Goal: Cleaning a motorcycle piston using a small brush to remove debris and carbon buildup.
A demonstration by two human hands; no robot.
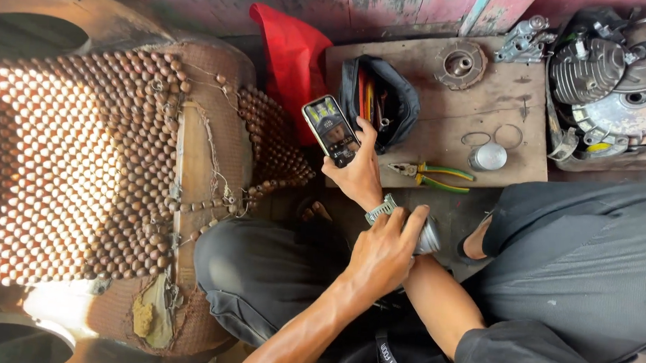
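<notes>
The right hand (358,172) has its grip wrapped around a smartphone (332,130), screen up. Just below that grip, the left hand (382,254) closes over a silver cylinder (427,236) at the right wrist. Beyond the phone lie pliers (429,175) and a black tool pouch (382,98) on a wooden board (495,102).

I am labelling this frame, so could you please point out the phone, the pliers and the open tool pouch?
phone (331,130), head view, on the middle of its lit screen.
pliers (431,175), head view, on the green and yellow handles.
tool pouch (398,97), head view, on its dark fabric side.
</notes>
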